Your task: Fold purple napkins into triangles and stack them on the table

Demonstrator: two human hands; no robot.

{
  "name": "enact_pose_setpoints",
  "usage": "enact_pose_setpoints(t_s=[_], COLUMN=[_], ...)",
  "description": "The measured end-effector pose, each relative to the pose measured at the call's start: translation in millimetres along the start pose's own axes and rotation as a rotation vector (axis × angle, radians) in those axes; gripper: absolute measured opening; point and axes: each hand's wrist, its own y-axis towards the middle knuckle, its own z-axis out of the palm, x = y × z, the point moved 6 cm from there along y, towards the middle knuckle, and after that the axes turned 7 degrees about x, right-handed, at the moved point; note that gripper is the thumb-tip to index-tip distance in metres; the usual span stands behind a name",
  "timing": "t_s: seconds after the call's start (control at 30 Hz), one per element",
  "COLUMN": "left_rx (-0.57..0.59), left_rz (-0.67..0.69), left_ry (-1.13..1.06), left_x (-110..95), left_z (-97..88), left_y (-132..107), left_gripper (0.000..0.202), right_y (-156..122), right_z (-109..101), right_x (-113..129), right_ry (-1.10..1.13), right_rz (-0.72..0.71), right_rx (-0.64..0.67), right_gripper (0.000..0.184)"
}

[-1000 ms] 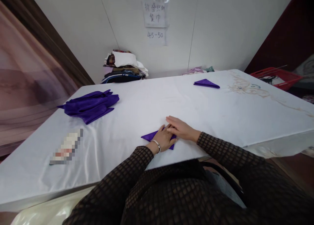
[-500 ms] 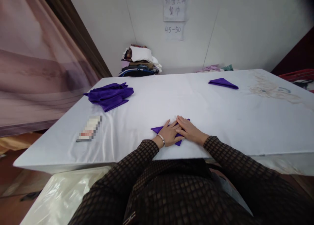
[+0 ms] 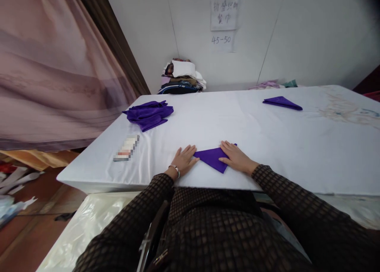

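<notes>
A purple napkin (image 3: 212,158), folded into a triangle, lies on the white-covered table in front of me. My left hand (image 3: 184,160) rests flat on the tablecloth at the napkin's left tip, fingers stretched out. On the napkin's right part lies my right hand (image 3: 236,156), also flat with its fingers extended, hiding part of the cloth. Farther back on the right is another folded purple napkin (image 3: 282,103). A loose heap of purple napkins (image 3: 150,114) sits at the back left.
A phone-like flat object (image 3: 126,148), blurred out, lies on the left of the table (image 3: 196,117). Behind the table's far edge is a stack of folded clothes (image 3: 182,78). Handwritten paper signs (image 3: 224,16) hang on the wall. A pink curtain (image 3: 59,74) borders the left.
My left hand has slid left off the napkin's middle to its left tip, uncovering the cloth. My right hand remains on the right part. The view has shifted left.
</notes>
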Motion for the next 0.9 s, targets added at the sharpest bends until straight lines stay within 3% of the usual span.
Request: enact_pose_setpoints(t_s=[0.17, 0.23, 0.37, 0.5, 0.63, 0.73, 0.9], left_rx=[-0.203, -0.222, -0.152, -0.013, 0.128, 0.225, 0.221], left_rz=[-0.02, -0.014, -0.054, -0.009, -0.098, -0.07, -0.032], left_ry=[-0.104, -0.105, -0.045, -0.024, -0.096, -0.124, -0.153], left_x=[-3.5, -11.3, -31.0, -57.8, -66.2, -71.8, -79.4], left_z=[-14.4, -20.8, -30.5, -29.5, -21.9, -17.0, -17.1], left_y=[5.7, 11.7, 30.4, 51.9, 67.8, 72.5, 68.1], left_gripper=[0.037, 0.035, 0.036, 0.035, 0.035, 0.025, 0.018], right_y=[-0.3, -0.2, 0.1, -1.8, -8.3, -14.1, -18.0], right_z=[-1.5, -2.3, -4.7, -8.7, -15.0, -20.6, -25.4], right_x=[1.0, 1.5, 3.8, 4.0, 3.1, 4.7, 6.9], right_ry=[-0.016, -0.024, -0.042, -0.023, -0.003, 0.017, 0.073], right_rz=[-0.009, -0.004, -0.016, -0.056, -0.149, -0.228, -0.28], right_rx=[-0.016, -0.007, 0.011, 0.007, 0.05, 0.088, 0.087], right_gripper=[0.074, 0.074, 0.073, 0.073, 0.075, 0.075, 0.077])
